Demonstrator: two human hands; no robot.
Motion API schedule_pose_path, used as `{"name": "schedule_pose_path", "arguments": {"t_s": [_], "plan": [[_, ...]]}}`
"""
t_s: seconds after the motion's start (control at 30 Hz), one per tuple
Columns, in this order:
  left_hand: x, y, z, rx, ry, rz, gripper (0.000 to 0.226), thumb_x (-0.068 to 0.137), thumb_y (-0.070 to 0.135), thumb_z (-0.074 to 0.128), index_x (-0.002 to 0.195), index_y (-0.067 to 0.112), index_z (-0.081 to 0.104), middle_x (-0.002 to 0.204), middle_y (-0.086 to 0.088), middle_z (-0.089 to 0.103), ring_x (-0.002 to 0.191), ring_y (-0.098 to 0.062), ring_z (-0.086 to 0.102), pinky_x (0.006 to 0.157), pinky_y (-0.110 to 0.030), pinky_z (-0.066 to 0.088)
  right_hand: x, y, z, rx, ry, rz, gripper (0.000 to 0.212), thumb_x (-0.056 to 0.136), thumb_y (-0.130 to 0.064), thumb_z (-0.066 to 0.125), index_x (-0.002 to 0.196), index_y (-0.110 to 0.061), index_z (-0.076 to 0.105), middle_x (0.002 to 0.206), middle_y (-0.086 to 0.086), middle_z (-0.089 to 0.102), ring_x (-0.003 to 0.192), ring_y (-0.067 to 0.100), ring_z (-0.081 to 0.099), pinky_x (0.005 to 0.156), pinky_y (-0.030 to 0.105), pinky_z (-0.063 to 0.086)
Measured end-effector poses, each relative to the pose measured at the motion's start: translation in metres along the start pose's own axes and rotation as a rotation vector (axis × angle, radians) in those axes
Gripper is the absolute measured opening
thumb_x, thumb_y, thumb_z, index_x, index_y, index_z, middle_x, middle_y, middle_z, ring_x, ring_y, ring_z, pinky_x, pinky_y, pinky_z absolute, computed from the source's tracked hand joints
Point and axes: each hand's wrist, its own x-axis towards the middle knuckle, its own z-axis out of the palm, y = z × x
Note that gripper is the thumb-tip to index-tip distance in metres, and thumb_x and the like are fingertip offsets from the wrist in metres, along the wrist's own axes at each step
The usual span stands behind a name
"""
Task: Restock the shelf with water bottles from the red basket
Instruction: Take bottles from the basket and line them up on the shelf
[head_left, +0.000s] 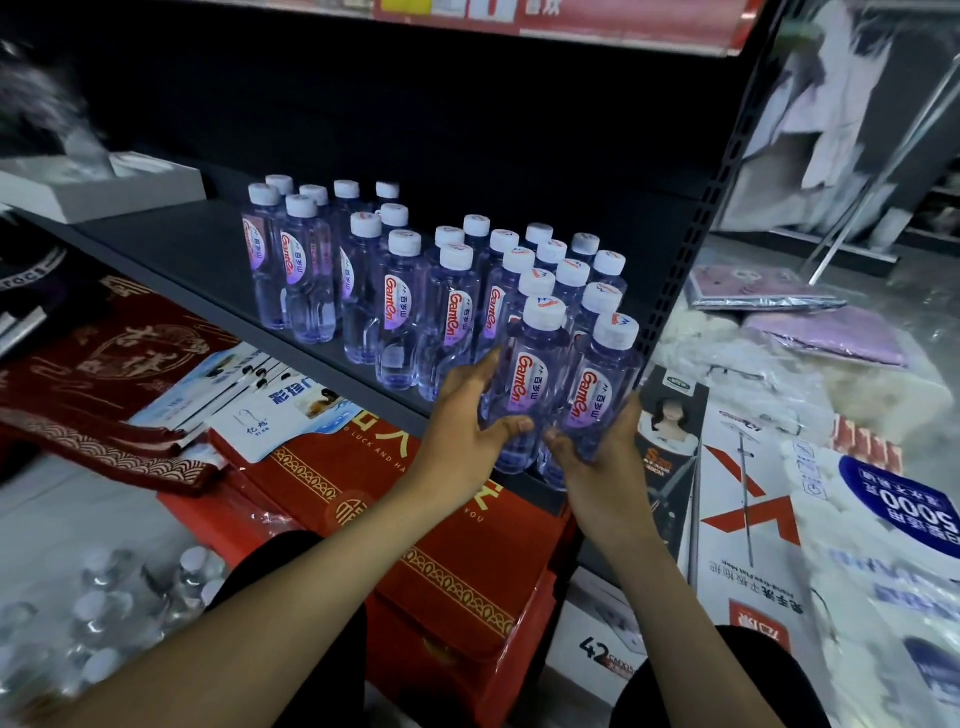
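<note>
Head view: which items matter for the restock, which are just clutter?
Job:
left hand, right hand
two held bottles
shelved bottles
shelf
loose bottles

Clutter:
red gift boxes
white box
mop package

Water bottles (400, 312) standing on the shelf (171, 244): about twenty-six, in a left group of nine and a right group of roughly seventeen. Hands: two. Red boxes (415, 545), near: two.

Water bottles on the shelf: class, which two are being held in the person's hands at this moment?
The two nearest bottles at the shelf's front right corner: left hand grips one bottle, right hand grips its neighbour. The rest stand untouched.
</note>
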Motion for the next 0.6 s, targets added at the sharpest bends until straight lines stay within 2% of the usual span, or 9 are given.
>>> {"name": "schedule_pose_path", "arguments": {"t_s": [0.1,0.2,0.33,0.5,0.6], "plan": [[0.007,-0.003,0.0,-0.022,-0.014,-0.008,0.077,0.086,0.018,0.072,0.151,0.026,0.033,0.136,0.004,0.04,0.132,-0.013,0.043,0.113,-0.039,0.038,0.005,0.001,0.002,-0.004,0.0,-0.001,0.069,0.092,-0.005,0.062,0.146,-0.019,0.021,0.13,-0.009,0.055,0.105,-0.021,0.052,0.078,-0.003,0.042],[0.013,-0.003,-0.001,0.007,-0.037,0.014,0.079,0.088,0.02,0.071,0.153,0.03,0.028,0.144,-0.001,0.038,0.135,-0.017,0.042,0.114,-0.041,0.037,0.01,0.001,0.004,-0.012,0.021,-0.005,0.067,0.092,-0.005,0.062,0.144,-0.017,0.023,0.126,-0.012,0.055,0.101,-0.024,0.052,0.077,-0.004,0.041],[0.019,-0.002,-0.002,0.038,-0.05,-0.017,0.082,0.089,0.022,0.068,0.152,0.041,0.02,0.148,-0.005,0.033,0.139,-0.021,0.037,0.116,-0.043,0.033,0.016,0.004,0.007,-0.027,0.031,-0.001,0.067,0.092,-0.008,0.063,0.144,-0.017,0.023,0.13,-0.005,0.055,0.107,-0.017,0.05,0.077,-0.005,0.04],[0.022,0.003,-0.004,0.077,-0.072,-0.009,0.081,0.092,0.02,0.064,0.153,0.037,0.013,0.147,-0.004,0.033,0.135,-0.013,0.034,0.113,-0.028,0.028,0.019,0.002,0.011,-0.029,0.04,0.027,0.071,0.092,-0.011,0.064,0.146,-0.021,0.019,0.131,-0.009,0.051,0.104,-0.003,0.055,0.069,-0.008,0.037],[0.021,0.003,-0.006,0.053,-0.092,0.006,0.079,0.092,0.02,0.063,0.149,0.045,0.014,0.15,-0.001,0.033,0.136,-0.018,0.036,0.113,-0.035,0.034,0.017,-0.001,0.01,-0.019,0.049,0.035,0.069,0.091,-0.011,0.065,0.145,-0.021,0.023,0.122,-0.013,0.053,0.092,-0.023,0.052,0.066,-0.008,0.037]]}}
